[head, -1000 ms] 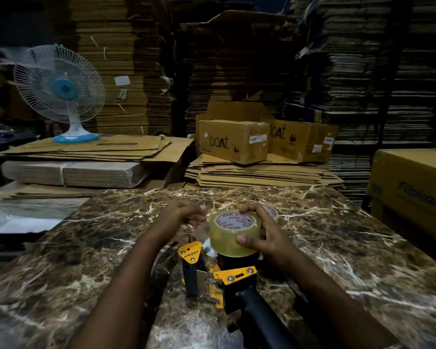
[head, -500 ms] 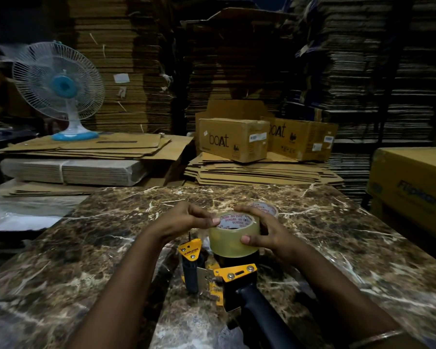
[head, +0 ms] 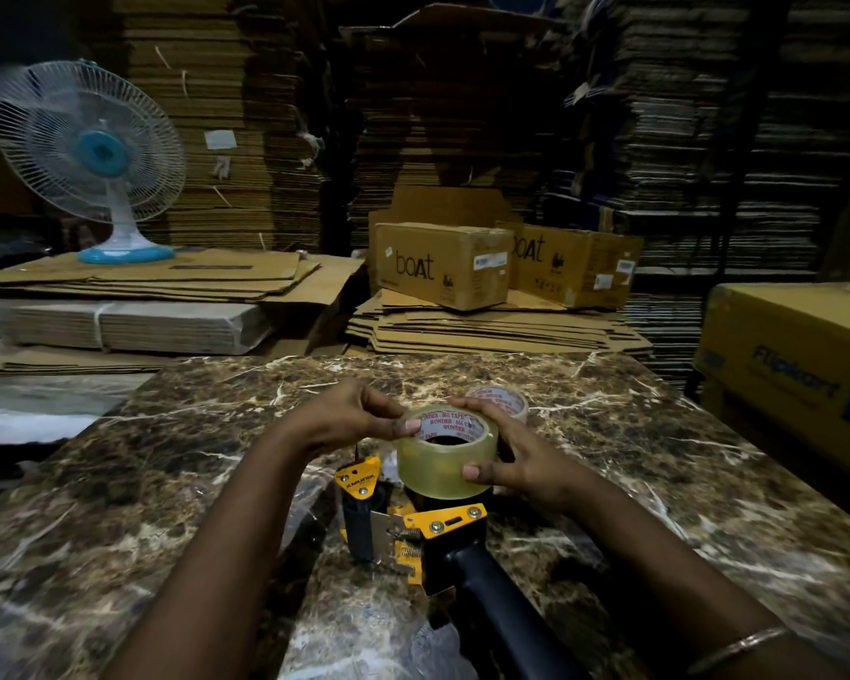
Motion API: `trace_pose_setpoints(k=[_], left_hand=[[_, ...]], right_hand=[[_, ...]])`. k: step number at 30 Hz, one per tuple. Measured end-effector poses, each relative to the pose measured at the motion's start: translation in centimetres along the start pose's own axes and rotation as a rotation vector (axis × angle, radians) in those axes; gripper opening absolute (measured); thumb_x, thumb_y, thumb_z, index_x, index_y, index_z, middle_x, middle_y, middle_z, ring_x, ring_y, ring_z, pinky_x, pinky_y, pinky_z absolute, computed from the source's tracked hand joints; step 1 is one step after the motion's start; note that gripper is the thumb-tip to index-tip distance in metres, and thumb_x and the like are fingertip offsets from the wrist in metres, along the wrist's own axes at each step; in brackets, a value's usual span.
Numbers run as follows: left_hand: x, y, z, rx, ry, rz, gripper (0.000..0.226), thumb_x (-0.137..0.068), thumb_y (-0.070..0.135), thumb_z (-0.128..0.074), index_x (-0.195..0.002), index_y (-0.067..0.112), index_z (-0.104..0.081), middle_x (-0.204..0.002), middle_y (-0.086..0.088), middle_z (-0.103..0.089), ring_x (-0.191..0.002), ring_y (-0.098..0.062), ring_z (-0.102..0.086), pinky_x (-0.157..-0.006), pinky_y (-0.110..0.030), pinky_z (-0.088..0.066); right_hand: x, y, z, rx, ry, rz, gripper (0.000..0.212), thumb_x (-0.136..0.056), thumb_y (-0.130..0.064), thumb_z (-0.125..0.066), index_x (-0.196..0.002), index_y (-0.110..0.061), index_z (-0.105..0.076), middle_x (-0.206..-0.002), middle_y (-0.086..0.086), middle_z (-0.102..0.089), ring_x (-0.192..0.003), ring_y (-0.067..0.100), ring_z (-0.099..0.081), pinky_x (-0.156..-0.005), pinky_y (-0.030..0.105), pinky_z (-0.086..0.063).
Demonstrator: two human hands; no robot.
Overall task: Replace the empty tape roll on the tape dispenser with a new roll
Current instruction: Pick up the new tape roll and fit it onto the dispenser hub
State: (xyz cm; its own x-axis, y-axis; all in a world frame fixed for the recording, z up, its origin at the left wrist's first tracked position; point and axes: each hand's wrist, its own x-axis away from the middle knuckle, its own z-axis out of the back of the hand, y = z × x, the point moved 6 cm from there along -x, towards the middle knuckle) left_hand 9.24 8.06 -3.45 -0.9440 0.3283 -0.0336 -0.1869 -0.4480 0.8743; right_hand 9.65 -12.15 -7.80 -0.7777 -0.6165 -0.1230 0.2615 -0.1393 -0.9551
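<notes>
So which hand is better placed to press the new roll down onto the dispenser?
Probably the right hand: its thumb and fingers already wrap the new roll, which sits above the dispenser. The left hand only pinches the roll's top edge at its left side.

- Dispenser (head: 415, 532) handle cut off by bottom edge.
- Spare roll (head: 504, 400) mostly hidden behind right hand (head: 521, 458).
- New roll (head: 445, 454) hides dispenser hub.
- Fan (head: 89, 154) blades blurred.
</notes>
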Motion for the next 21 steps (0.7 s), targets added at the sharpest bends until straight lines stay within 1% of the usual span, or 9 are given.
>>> trace_pose_setpoints(k=[2, 4, 6, 8, 10, 13, 17, 19, 21], left_hand=[[-0.2, -0.1, 0.1, -0.011, -0.017, 0.013, 0.089, -0.033, 0.071, -0.086, -0.097, 0.010, -0.079, -0.103, -0.009, -0.078, -0.104, -0.021, -0.070, -0.096, -0.037, -0.052], [-0.1, 0.1, 0.1, -0.022, -0.029, 0.027, 0.087, -0.034, 0.070, -0.087, -0.097, 0.010, -0.079, -0.103, -0.008, -0.078, -0.105, -0.021, -0.070, -0.097, -0.037, -0.052], [0.0, 0.2, 0.1, -0.032, -0.041, 0.058, 0.074, -0.044, 0.058, -0.088, -0.097, 0.008, -0.077, -0.101, -0.010, -0.078, -0.106, -0.023, -0.068, -0.101, -0.041, -0.051], [0.2, 0.2, 0.1, -0.054, -0.044, 0.092, 0.058, -0.055, 0.040, -0.083, -0.099, 0.003, -0.074, -0.101, -0.012, -0.075, -0.108, -0.028, -0.066, -0.105, -0.049, -0.047], [0.2, 0.3, 0.2, -0.087, -0.033, 0.114, 0.057, -0.056, 0.036, -0.081, -0.100, 0.001, -0.072, -0.106, -0.017, -0.073, -0.110, -0.032, -0.065, -0.105, -0.051, -0.047], [0.2, 0.6, 0.2, -0.117, -0.037, 0.135, 0.055, -0.056, 0.035, -0.079, -0.099, 0.003, -0.071, -0.111, -0.022, -0.071, -0.111, -0.034, -0.064, -0.105, -0.051, -0.048], [0.2, 0.6, 0.3, -0.118, -0.051, 0.139, 0.040, -0.058, 0.036, -0.078, -0.092, 0.015, -0.072, -0.108, -0.018, -0.072, -0.111, -0.032, -0.065, -0.104, -0.049, -0.048], [0.1, 0.5, 0.3, -0.126, -0.059, 0.142, 0.042, -0.060, 0.036, -0.078, -0.096, 0.015, -0.071, -0.105, -0.014, -0.073, -0.107, -0.030, -0.065, -0.102, -0.046, -0.050], [0.1, 0.1, 0.2, -0.146, -0.085, 0.166, 0.043, -0.066, 0.029, -0.081, -0.104, 0.013, -0.068, -0.106, -0.011, -0.072, -0.104, -0.026, -0.065, -0.098, -0.045, -0.052]], right_hand=[[0.1, 0.0, 0.0, 0.005, -0.002, -0.008, 0.093, -0.064, -0.032, -0.084, -0.146, -0.024, -0.040, -0.141, -0.001, -0.052, -0.126, 0.012, -0.058, -0.095, 0.025, -0.053], [0.1, 0.0, 0.0, 0.007, -0.005, -0.025, 0.094, -0.064, -0.031, -0.085, -0.146, -0.024, -0.040, -0.141, -0.001, -0.052, -0.126, 0.013, -0.058, -0.095, 0.026, -0.053], [0.0, -0.2, 0.0, 0.023, -0.024, -0.044, 0.094, -0.066, -0.027, -0.085, -0.147, -0.023, -0.038, -0.140, 0.000, -0.052, -0.126, 0.014, -0.057, -0.096, 0.027, -0.054], [-0.1, -0.5, 0.0, 0.067, -0.055, -0.058, 0.089, -0.074, -0.016, -0.082, -0.149, -0.021, -0.034, -0.138, -0.003, -0.051, -0.122, 0.011, -0.056, -0.096, 0.024, -0.054], [0.0, -0.8, 0.1, 0.091, -0.071, -0.071, 0.085, -0.079, -0.009, -0.077, -0.151, -0.021, -0.032, -0.135, -0.008, -0.050, -0.117, 0.005, -0.054, -0.093, 0.020, -0.055], [0.0, -1.0, 0.1, 0.096, -0.075, -0.071, 0.087, -0.075, -0.015, -0.075, -0.151, -0.022, -0.032, -0.134, -0.012, -0.050, -0.119, 0.006, -0.054, -0.094, 0.023, -0.055], [0.2, -0.9, -0.2, 0.078, -0.050, -0.042, 0.088, -0.073, -0.018, -0.077, -0.149, -0.025, -0.035, -0.134, -0.011, -0.051, -0.118, 0.006, -0.055, -0.091, 0.022, -0.056], [0.4, -0.7, -0.2, 0.067, -0.026, -0.020, 0.091, -0.068, -0.025, -0.082, -0.147, -0.026, -0.037, -0.135, -0.009, -0.053, -0.120, 0.008, -0.056, -0.089, 0.021, -0.056], [0.3, -0.7, -0.3, 0.079, -0.030, -0.013, 0.093, -0.066, -0.022, -0.084, -0.146, -0.025, -0.039, -0.136, -0.006, -0.056, -0.123, 0.011, -0.058, -0.094, 0.024, -0.054]])
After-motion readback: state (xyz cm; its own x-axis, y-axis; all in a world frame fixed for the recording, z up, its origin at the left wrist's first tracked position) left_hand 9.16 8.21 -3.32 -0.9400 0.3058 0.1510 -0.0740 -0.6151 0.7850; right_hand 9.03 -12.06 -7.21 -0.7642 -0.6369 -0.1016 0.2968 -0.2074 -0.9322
